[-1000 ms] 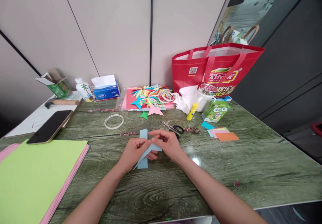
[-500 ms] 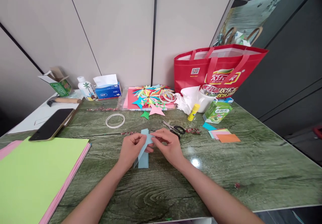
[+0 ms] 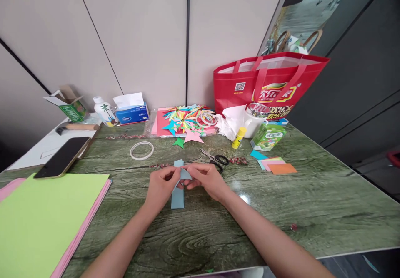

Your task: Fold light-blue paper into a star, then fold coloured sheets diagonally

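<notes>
Between my two hands is a small piece of light blue paper [image 3: 186, 174], bent at an angle. My left hand [image 3: 161, 186] pinches its left side between thumb and fingers. On the other side, my right hand [image 3: 209, 181] has its thumb and fingertips closed on the paper's right edge. Under the hands a light blue paper strip [image 3: 178, 199] lies upright in view on the table, its middle hidden by my fingers. Black-handled scissors [image 3: 215, 158] lie just beyond my right hand.
A roll of white tape [image 3: 141, 150], a yellow glue stick [image 3: 238, 138] and small coloured paper pieces [image 3: 283, 169] lie around. Folded paper stars [image 3: 184, 120] sit at the back beside a red bag [image 3: 231, 90]. A green paper stack [image 3: 56, 215] and a phone [image 3: 62, 157] are left.
The held blue paper has been turned and bent over, its long slanting part no longer showing below my left hand. My right fingers have closed in on it. The view has shifted slightly.
</notes>
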### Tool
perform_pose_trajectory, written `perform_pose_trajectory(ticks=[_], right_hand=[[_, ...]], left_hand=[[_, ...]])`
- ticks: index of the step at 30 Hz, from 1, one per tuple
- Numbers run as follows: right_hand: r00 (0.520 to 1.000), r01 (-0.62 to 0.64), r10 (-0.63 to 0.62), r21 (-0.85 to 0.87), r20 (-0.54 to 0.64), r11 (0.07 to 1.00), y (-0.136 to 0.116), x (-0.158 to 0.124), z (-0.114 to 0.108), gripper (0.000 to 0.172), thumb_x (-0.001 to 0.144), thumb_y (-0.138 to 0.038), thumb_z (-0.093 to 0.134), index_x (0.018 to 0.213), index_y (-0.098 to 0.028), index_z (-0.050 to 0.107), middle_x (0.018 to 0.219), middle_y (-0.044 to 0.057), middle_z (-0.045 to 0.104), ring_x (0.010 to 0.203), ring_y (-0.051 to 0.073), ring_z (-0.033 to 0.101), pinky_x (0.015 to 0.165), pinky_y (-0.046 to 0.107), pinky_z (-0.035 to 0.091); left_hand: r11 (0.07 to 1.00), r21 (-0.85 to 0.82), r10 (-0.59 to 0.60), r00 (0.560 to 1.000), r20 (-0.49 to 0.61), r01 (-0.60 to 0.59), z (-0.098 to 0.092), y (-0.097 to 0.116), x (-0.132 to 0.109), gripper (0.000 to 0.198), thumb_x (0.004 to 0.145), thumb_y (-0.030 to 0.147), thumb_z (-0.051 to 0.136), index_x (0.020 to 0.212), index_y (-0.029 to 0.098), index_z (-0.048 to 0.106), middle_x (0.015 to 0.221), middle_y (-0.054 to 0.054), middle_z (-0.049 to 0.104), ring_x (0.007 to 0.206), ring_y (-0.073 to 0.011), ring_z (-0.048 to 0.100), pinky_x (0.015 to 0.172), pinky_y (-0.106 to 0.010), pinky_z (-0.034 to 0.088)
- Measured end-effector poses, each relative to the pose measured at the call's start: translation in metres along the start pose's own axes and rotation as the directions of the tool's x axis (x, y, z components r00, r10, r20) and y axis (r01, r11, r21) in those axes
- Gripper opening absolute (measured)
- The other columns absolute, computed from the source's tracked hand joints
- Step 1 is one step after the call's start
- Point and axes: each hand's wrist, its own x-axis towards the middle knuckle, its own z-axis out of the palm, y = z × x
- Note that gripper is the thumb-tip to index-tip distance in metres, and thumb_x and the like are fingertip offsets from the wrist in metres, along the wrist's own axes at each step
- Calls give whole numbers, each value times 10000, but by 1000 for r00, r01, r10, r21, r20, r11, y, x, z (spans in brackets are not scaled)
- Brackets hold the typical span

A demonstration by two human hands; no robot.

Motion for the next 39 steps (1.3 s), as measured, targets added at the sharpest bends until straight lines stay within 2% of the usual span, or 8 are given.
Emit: perform_pose_trajectory(ticks=[2,5,8,12,18,27,32,39], right_hand=[[998,-68,69,80,-10,994,2,1,-2,298,650,-384,708,864,-177,713,675,7,653,571,110,605,571,254,536],[993,-115,115,111,4,987,5,3,-4,295,609,-334,747,845,-162,708,671,4,662,561,92,594,542,213,509],[997,-72,72,44,3,996,5,4,-5,263,608,-322,747,804,-151,706,627,2,655,538,88,572,488,194,468],[1000,-6,6,-57,-5,998,2,4,-6,258,608,-330,738,792,-153,702,585,-5,645,503,98,561,448,206,434],[998,-55,55,-74,3,996,1,5,-8,250,606,-326,741,784,-158,688,596,-8,645,519,101,570,445,197,410],[973,-232,231,181,30,956,2,5,-9,267,552,-321,789,738,-149,705,572,-20,613,513,37,524,492,147,400],[971,-237,239,160,7,958,6,5,-8,239,540,-337,792,653,-140,719,552,-2,616,490,31,498,493,157,391],[975,-222,222,98,12,970,5,4,-9,254,527,-314,799,699,-138,737,518,-14,590,454,22,438,446,167,339]], left_hand=[[998,48,28,1000,9,-28,0,0,-1,201,725,302,566,611,161,652,451,28,607,425,-128,571,454,-199,438],[999,45,-2,998,70,-1,0,-1,0,232,743,315,552,594,157,635,418,29,589,398,-121,548,439,-194,417],[999,-10,-38,990,135,40,-1,-3,2,280,767,335,532,571,151,609,417,29,589,376,-109,529,438,-192,408],[997,-31,-60,984,169,66,-2,-2,3,311,780,353,521,556,147,589,414,32,579,367,-100,514,412,-186,380],[999,42,-30,974,225,21,-5,-2,5,289,766,349,520,572,145,582,408,47,543,356,-87,490,396,-176,357],[996,88,-9,967,255,-13,-7,-8,9,209,701,305,588,580,136,564,447,42,524,399,-81,470,435,-183,341],[986,166,-43,981,190,11,-7,-12,8,255,703,310,584,520,143,526,383,55,458,375,-72,415,423,-184,310],[990,69,-135,967,214,123,-6,-13,8,272,681,285,587,484,164,442,385,70,432,357,-67,406,385,-172,307]])
